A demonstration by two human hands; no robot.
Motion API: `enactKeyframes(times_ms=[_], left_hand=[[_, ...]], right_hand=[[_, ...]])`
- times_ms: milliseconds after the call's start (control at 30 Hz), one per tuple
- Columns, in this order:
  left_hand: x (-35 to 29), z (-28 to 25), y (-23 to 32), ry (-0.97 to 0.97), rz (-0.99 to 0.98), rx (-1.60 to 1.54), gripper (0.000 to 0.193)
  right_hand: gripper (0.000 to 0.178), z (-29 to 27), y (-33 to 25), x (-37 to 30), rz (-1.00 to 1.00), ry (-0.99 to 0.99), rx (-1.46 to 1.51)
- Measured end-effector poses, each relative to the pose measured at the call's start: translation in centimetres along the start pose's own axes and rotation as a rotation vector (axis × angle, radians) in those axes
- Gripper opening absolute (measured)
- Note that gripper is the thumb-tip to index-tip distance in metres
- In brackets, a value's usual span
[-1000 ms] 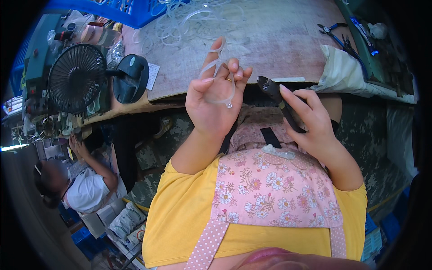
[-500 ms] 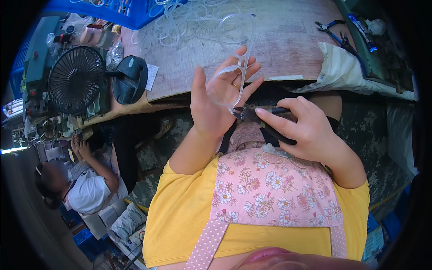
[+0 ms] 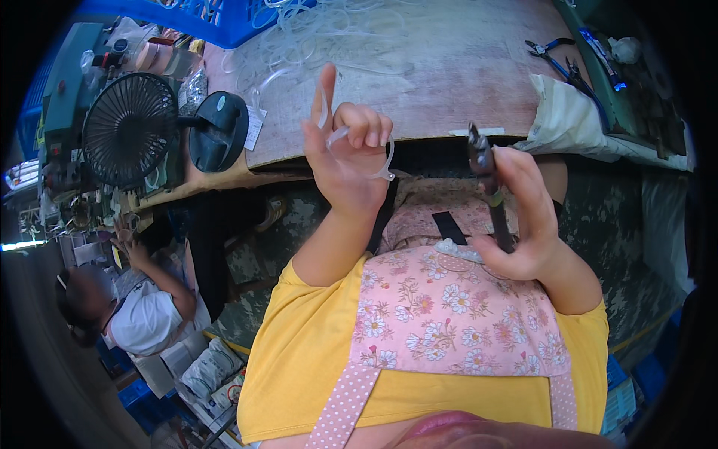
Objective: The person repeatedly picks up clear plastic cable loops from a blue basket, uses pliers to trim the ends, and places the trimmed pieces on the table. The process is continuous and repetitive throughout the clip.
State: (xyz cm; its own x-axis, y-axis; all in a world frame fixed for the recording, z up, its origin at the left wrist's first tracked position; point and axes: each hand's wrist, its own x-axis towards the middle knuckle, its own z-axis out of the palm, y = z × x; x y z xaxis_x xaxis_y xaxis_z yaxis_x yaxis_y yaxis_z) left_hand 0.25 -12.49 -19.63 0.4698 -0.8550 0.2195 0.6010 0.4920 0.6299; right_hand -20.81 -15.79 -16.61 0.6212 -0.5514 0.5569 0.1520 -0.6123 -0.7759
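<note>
A clear plastic eyeglass frame [image 3: 390,159] hangs in my left hand [image 3: 345,168], which is raised in front of the table edge. My middle, ring and little fingers curl round the frame, while the index finger points up. One rim shows beside the curled fingertips; the other reaches past the index finger toward the table. To the right, my right hand [image 3: 532,224] grips dark-handled cutting pliers [image 3: 485,168], their jaws pointing up and apart from the frame. Farther off on the table lies a loose heap of similar clear frames [image 3: 303,41].
A blue plastic crate [image 3: 232,30] stands at the far left of the wooden table [image 3: 449,75]. Left of it is a black fan [image 3: 129,129]. Blue-handled pliers [image 3: 550,49] and a white bag [image 3: 561,112] lie at right. Another person [image 3: 153,322] sits at the left.
The pliers have come away from the eyeglass frame, moving right and turning upward. My left hand has turned and its fingers have curled, tipping the frame over to the left.
</note>
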Motion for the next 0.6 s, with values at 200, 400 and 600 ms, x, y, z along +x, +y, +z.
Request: enactKeyframes(times_ms=[200,400,600], left_hand=[[0.71,1.0,1.15,-0.023,-0.139,-0.109,0.072],[0.48,0.86,1.04,-0.013,-0.148,-0.127,0.074],[0.42,0.81,0.91,-0.011,-0.139,-0.041,0.074]], right_hand=[[0.067,1.01,-0.06,-0.56,0.05,-0.283,-0.511],[0.067,0.79,-0.5,-0.67,0.05,-0.294,-0.53],[0.069,0.98,-0.33,-0.7,0.032,-0.313,-0.622]])
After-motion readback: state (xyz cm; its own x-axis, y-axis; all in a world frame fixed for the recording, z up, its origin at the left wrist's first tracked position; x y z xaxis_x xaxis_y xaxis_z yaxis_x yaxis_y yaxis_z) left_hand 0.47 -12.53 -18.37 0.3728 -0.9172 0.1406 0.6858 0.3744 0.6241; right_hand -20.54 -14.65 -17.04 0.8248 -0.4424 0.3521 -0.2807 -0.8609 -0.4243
